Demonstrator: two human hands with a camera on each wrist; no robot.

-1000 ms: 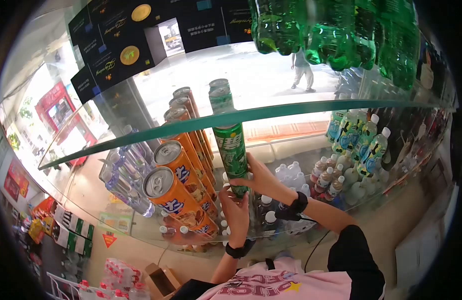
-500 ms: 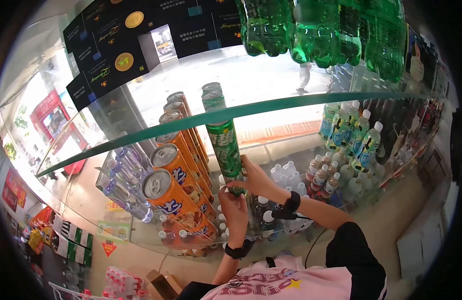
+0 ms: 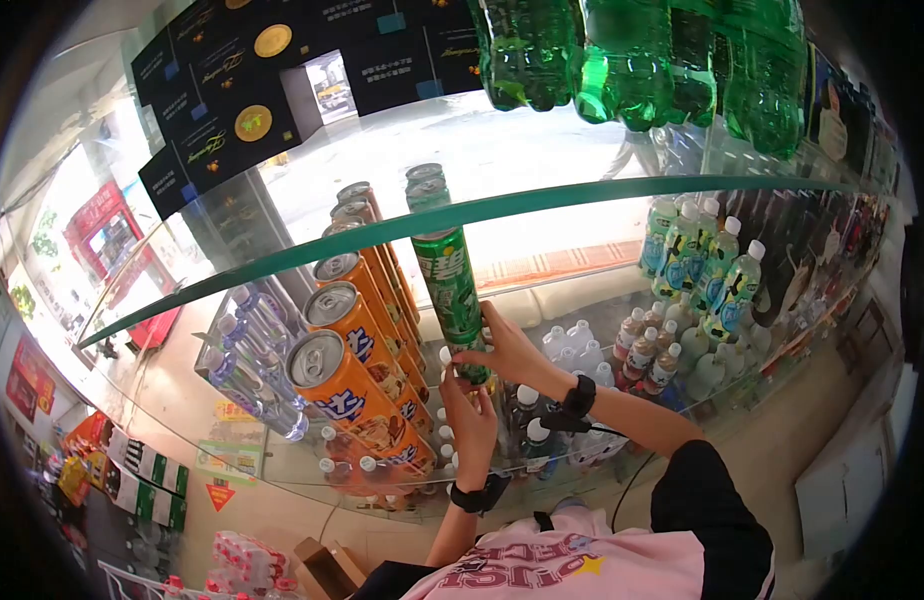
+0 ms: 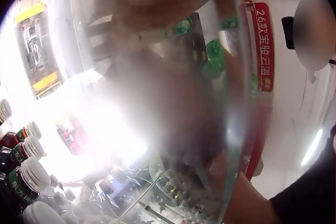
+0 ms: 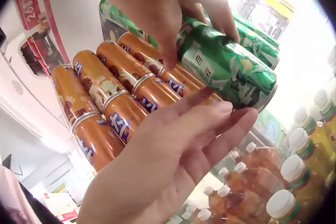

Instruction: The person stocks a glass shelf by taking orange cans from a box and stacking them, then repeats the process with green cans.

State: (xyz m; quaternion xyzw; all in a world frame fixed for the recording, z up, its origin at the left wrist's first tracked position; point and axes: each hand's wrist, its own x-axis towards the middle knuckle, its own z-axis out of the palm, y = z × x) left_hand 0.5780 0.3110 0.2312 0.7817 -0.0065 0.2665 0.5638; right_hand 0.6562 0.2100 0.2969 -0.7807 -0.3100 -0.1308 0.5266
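My right hand [image 3: 517, 355] grips a green soda can [image 3: 450, 290] with white lettering. In the right wrist view its thumb and fingers curl over that can [image 5: 226, 66] from above. Palm up beneath it, my left hand [image 5: 157, 155] has its fingertips right at the can's lower end, the fingers loosely extended. Close by on the left stand rows of orange soda cans [image 3: 377, 420], stacked in two tiers in the right wrist view. More green cans [image 5: 257, 48] stand behind the held one. The left wrist view is mostly filled by a blurred hand [image 4: 173, 92].
A glass shelf [image 3: 582, 190] crosses above the cans, with large green bottles [image 3: 627, 60] over it. Clear bottles [image 3: 247, 370] stand at far left. Small white-capped bottles [image 3: 647, 345] and green-labelled bottles [image 3: 727, 285] stand at right. An open cardboard box [image 3: 327, 570] lies on the floor.
The head view has shifted slightly. Both hands stay at the green can, which appears a little further left than a second ago. A person walking outside has moved.
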